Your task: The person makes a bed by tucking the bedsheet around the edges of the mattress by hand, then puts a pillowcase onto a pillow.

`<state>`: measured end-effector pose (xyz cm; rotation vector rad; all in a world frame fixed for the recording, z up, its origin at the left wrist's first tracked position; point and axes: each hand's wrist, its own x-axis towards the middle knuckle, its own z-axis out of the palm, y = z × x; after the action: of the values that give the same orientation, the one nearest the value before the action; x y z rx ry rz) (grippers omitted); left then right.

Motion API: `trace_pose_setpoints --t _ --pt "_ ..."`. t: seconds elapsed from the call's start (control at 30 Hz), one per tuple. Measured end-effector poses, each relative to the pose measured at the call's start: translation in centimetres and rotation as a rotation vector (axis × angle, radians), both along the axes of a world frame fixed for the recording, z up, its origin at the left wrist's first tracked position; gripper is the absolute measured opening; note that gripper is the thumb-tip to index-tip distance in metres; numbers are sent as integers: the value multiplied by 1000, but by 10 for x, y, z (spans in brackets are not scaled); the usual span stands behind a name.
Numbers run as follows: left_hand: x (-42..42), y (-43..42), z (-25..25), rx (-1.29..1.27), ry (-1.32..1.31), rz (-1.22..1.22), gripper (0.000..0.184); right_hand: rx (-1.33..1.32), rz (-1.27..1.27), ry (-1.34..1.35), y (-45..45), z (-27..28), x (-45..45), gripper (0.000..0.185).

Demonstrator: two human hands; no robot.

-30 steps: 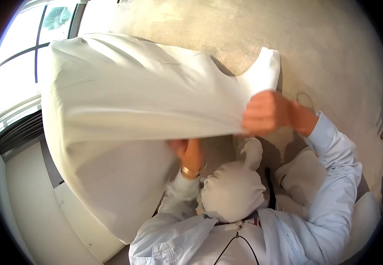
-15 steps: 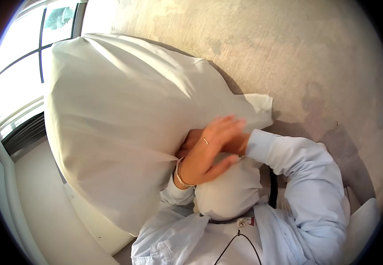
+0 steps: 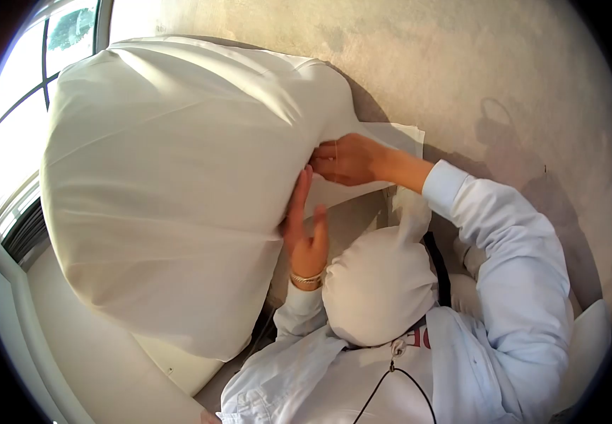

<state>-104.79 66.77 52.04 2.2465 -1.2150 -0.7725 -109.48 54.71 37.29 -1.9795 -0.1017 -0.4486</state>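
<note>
A large off-white cloth (image 3: 171,162) is draped over a bulky form in front of me, its surface creased and pulled taut in places. My right hand (image 3: 352,160) is closed, with its fingertips pinching the near right edge of the cloth. Just below it, my left hand (image 3: 306,237), with bracelets at the wrist, lies upright along the cloth's edge. Its fingers are stretched out and the thumb stands apart, though some fingertips are partly hidden by the cloth. A loose flap of cloth (image 3: 397,134) spreads out beyond my right hand.
A window (image 3: 9,141) is at the far left, with a white panel (image 3: 73,318) below it. Concrete floor (image 3: 461,63) spreads along the top and right, with shadows on it. My covered knee (image 3: 380,286) is close below my hands. A lanyard cord (image 3: 408,381) hangs at my chest.
My hands were crossed near my knee and have separated. The right hand has moved up onto the cloth's edge, and the left hand has turned upright against it. The cloth appears shifted up and left.
</note>
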Motion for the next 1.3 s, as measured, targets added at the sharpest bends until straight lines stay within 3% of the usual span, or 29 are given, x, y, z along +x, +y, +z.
trace_pose_setpoints --t 0.07,0.1,0.17,0.2,0.23,0.3,0.37,0.43,0.5,0.57,0.63,0.7,0.77,0.83,0.93,1.03,1.13,1.23,1.3 --pt "-1 12 -33 90 -411 -71 54 -70 -80 -144 -12 1 -4 34" --pt "0 22 -47 91 -408 -70 54 -69 -79 -141 -14 -1 -6 34" --pt "9 34 -59 86 -631 -18 55 -494 -192 -209 -15 2 -5 46" --pt "11 41 -67 81 -628 -26 55 -498 -199 -204 -18 1 -6 46" --pt "13 51 -74 96 -698 -1 54 -794 -236 -165 -21 -2 -8 50" --pt "18 56 -82 101 -764 9 53 -1096 -283 -107 -24 -1 -10 54" --pt "25 57 -85 176 -999 18 45 -972 -409 -81 -18 7 -9 53" --pt "26 62 -89 281 -905 106 46 -1042 -404 -40 -21 10 -9 53" --pt "33 72 -99 199 -924 122 53 -1111 -374 3 -22 10 -11 53" --pt "29 65 -100 135 -935 127 55 -1214 -513 -46 -25 14 -10 52" --pt "30 52 -110 58 -947 150 57 -1220 -466 10 -26 27 -1 52" --pt "31 43 -119 -20 -1145 118 64 -1206 -402 55 -22 51 -2 52" --pt "46 43 -140 -65 -1052 103 68 -1065 -352 320 -19 80 -8 53" --pt "48 42 -147 -120 -985 93 72 -1006 -388 371 -10 73 -2 58" --pt "34 34 -125 -88 -1027 72 75 -793 -222 318 -21 55 -6 62" --pt "49 51 -133 -165 -1037 49 75 -954 -225 190 -36 42 -9 65" --pt "39 83 -123 32 -944 127 72 -978 -318 66 -25 31 -13 53" --pt "30 95 -117 107 -955 285 67 -756 -299 6 0 18 -14 49" --pt "27 93 -117 80 -951 299 66 -526 -407 -340 34 -5 -4 43"
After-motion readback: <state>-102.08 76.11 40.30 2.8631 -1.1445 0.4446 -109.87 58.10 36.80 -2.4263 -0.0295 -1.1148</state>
